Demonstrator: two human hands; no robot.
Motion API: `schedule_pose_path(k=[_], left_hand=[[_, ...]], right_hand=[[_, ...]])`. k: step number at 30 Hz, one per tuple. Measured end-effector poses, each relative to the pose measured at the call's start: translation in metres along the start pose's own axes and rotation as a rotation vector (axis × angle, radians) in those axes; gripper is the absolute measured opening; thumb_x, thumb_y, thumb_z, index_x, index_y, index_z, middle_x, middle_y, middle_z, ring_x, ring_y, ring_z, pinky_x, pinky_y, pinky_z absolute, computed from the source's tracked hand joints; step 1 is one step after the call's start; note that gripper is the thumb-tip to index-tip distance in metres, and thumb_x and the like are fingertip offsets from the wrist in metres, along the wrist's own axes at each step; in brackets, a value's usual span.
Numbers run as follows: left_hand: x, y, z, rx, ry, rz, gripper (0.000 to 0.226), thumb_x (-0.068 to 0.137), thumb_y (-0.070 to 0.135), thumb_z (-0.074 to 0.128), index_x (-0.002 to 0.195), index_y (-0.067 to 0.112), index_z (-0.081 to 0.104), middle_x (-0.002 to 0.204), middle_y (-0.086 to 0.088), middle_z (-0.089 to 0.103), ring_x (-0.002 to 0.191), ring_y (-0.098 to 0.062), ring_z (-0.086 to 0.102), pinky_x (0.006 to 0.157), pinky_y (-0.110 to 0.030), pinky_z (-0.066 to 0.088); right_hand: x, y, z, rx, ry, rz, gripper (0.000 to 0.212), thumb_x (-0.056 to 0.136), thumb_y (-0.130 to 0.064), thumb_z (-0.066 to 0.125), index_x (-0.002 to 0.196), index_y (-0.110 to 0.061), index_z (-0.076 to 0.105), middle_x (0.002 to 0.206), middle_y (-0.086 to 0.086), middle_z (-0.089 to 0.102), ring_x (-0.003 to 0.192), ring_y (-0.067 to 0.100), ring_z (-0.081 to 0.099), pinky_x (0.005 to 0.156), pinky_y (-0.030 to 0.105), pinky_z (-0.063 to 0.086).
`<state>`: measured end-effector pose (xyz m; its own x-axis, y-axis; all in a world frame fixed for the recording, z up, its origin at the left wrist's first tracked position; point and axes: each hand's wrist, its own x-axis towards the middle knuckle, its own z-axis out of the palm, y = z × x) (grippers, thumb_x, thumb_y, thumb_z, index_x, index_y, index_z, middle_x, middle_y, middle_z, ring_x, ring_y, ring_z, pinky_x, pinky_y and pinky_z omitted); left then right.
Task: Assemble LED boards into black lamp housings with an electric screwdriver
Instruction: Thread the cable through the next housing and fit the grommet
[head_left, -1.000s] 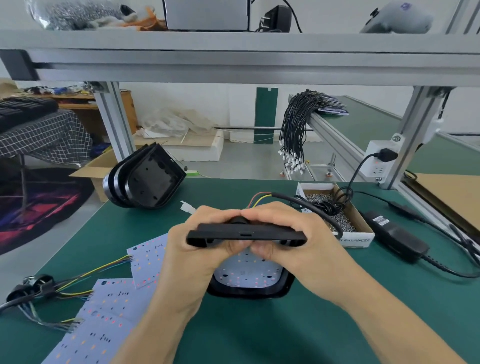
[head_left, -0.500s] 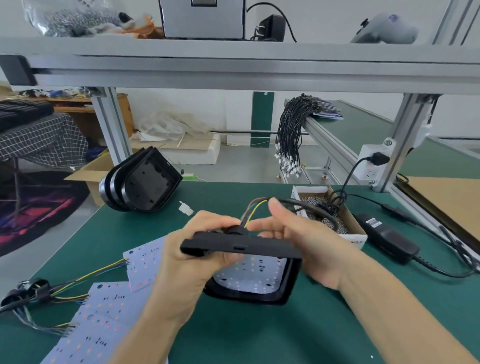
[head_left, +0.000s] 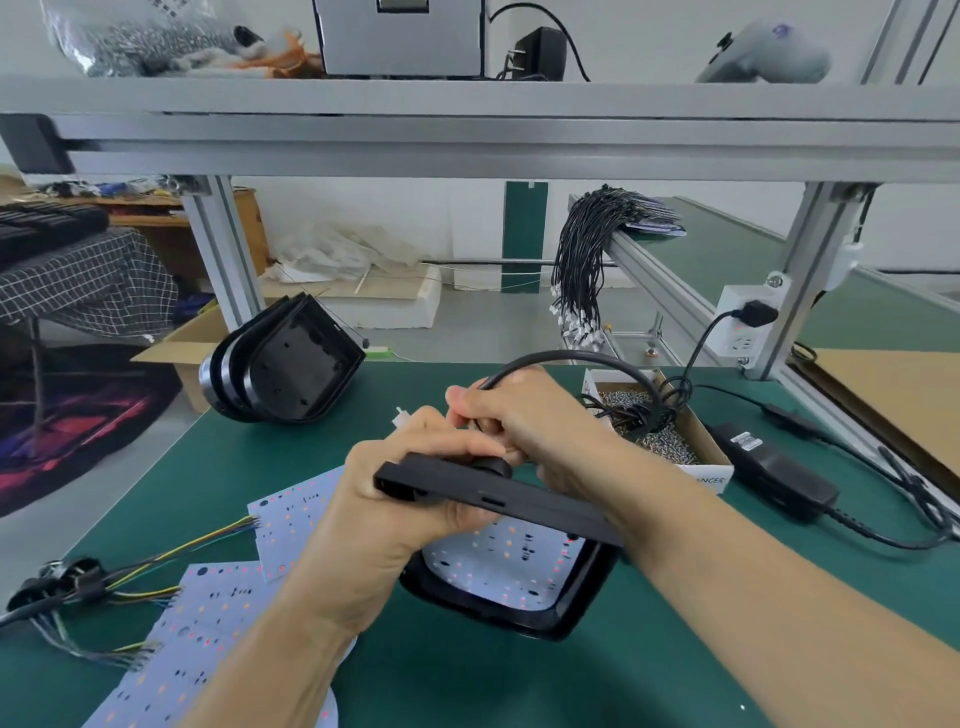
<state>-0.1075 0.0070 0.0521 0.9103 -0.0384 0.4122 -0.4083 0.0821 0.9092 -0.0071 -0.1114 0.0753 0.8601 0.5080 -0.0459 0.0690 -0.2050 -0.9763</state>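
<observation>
My left hand (head_left: 395, 499) grips a flat black lamp housing (head_left: 498, 499), held edge-on above the green table. My right hand (head_left: 524, 421) is curled round the black cable (head_left: 566, 358) that runs from the round fitting on the housing's top. Beneath the hands lies a second black housing (head_left: 498, 608) with a white LED board (head_left: 498, 566) seated in it. Loose white LED boards (head_left: 208, 634) lie at the front left, some with coloured wires (head_left: 171, 556). The grey electric screwdriver (head_left: 763, 52) lies on the upper shelf at the right.
A stack of empty black housings (head_left: 285, 364) leans at the table's far left. A cardboard box of screws (head_left: 660, 431) stands right of my hands, with a black power adapter (head_left: 774, 467) and its cord beyond. A bundle of black cables (head_left: 587, 270) hangs from the rail behind.
My right hand has left the housing's edge and risen to take the cable at its top. The housing is now tilted, its right end lower, and the cable arches higher.
</observation>
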Motion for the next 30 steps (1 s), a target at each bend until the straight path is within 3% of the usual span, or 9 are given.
schedule_pose_path(k=[4, 8, 10, 12, 14, 19, 23, 26, 30], left_hand=[[0.006, 0.002, 0.006, -0.075, 0.151, -0.134, 0.038, 0.046, 0.012, 0.085, 0.083, 0.01, 0.079, 0.072, 0.006, 0.065, 0.077, -0.01, 0.063, 0.069, -0.013, 0.048], [0.02, -0.006, -0.011, -0.275, 0.396, -0.557, 0.03, 0.047, 0.014, 0.078, 0.076, 0.01, 0.079, 0.085, -0.01, 0.076, 0.07, -0.023, 0.073, 0.06, -0.033, 0.058], [0.023, -0.017, -0.02, -0.267, 0.457, -0.771, 0.022, 0.058, 0.01, 0.078, 0.08, 0.007, 0.076, 0.082, -0.013, 0.075, 0.061, -0.024, 0.072, 0.063, -0.037, 0.056], [0.022, -0.031, -0.017, -0.286, 0.476, -0.908, 0.008, 0.073, 0.007, 0.075, 0.079, 0.004, 0.071, 0.07, -0.014, 0.073, 0.051, -0.023, 0.069, 0.055, -0.037, 0.056], [0.022, -0.045, -0.009, -0.285, 0.471, -1.004, 0.007, 0.078, 0.007, 0.073, 0.076, 0.002, 0.069, 0.062, -0.014, 0.071, 0.045, -0.023, 0.067, 0.046, -0.037, 0.056], [0.023, -0.07, -0.008, 0.047, 0.444, -0.851, 0.013, 0.079, 0.007, 0.075, 0.088, 0.003, 0.067, 0.082, -0.015, 0.073, 0.064, -0.024, 0.067, 0.062, -0.029, 0.054], [0.014, -0.079, -0.003, 0.541, 0.354, -0.596, 0.018, 0.076, 0.016, 0.079, 0.081, 0.013, 0.062, 0.066, 0.0, 0.058, 0.06, -0.017, 0.05, 0.056, -0.026, 0.036], [0.014, -0.077, -0.009, 0.608, 0.284, -0.605, 0.027, 0.074, 0.023, 0.081, 0.088, 0.016, 0.058, 0.076, 0.007, 0.058, 0.072, -0.015, 0.053, 0.064, -0.028, 0.037], [0.03, -0.062, -0.013, 0.794, 0.14, -0.438, 0.051, 0.069, 0.021, 0.082, 0.108, 0.031, 0.049, 0.101, 0.013, 0.054, 0.089, -0.01, 0.051, 0.07, -0.022, 0.038]], right_hand=[[0.002, 0.004, -0.008, -0.128, -0.038, 0.064, 0.029, 0.097, -0.028, 0.058, 0.085, -0.002, 0.065, 0.056, 0.002, 0.053, 0.045, 0.009, 0.047, 0.042, 0.013, 0.038], [-0.009, 0.02, -0.028, 0.225, -0.239, 0.31, 0.079, 0.091, -0.069, 0.032, 0.13, -0.005, 0.058, 0.117, 0.015, 0.068, 0.104, 0.027, 0.064, 0.096, 0.036, 0.048], [-0.024, 0.04, -0.033, 0.252, -0.202, 0.266, 0.074, 0.085, -0.074, 0.032, 0.134, -0.024, 0.056, 0.117, 0.006, 0.068, 0.1, 0.019, 0.065, 0.085, 0.036, 0.052], [-0.042, 0.06, -0.029, 0.084, -0.05, 0.183, 0.042, 0.093, -0.056, 0.048, 0.133, -0.045, 0.049, 0.106, -0.015, 0.07, 0.089, 0.0, 0.065, 0.069, 0.019, 0.051], [-0.057, 0.077, -0.028, -0.085, 0.008, 0.084, 0.043, 0.097, -0.035, 0.054, 0.124, -0.066, 0.041, 0.092, -0.022, 0.067, 0.072, -0.006, 0.058, 0.061, 0.009, 0.045], [-0.06, 0.089, -0.036, -0.288, 0.059, 0.058, 0.048, 0.1, -0.022, 0.049, 0.141, -0.045, 0.039, 0.072, -0.018, 0.05, 0.044, 0.001, 0.038, 0.047, 0.007, 0.03], [-0.067, 0.09, -0.041, -0.4, 0.028, 0.035, 0.038, 0.098, -0.024, 0.052, 0.105, -0.06, 0.049, 0.067, -0.021, 0.051, 0.06, 0.012, 0.047, 0.062, 0.018, 0.047], [-0.08, 0.089, -0.065, -0.609, 0.127, 0.049, 0.012, 0.094, -0.037, 0.058, 0.103, -0.037, 0.066, 0.081, -0.009, 0.065, 0.073, 0.012, 0.057, 0.083, 0.03, 0.05], [-0.087, 0.071, -0.1, -0.543, 0.219, 0.225, 0.055, 0.079, -0.061, 0.065, 0.11, -0.015, 0.068, 0.096, 0.002, 0.073, 0.079, 0.011, 0.067, 0.079, 0.031, 0.054]])
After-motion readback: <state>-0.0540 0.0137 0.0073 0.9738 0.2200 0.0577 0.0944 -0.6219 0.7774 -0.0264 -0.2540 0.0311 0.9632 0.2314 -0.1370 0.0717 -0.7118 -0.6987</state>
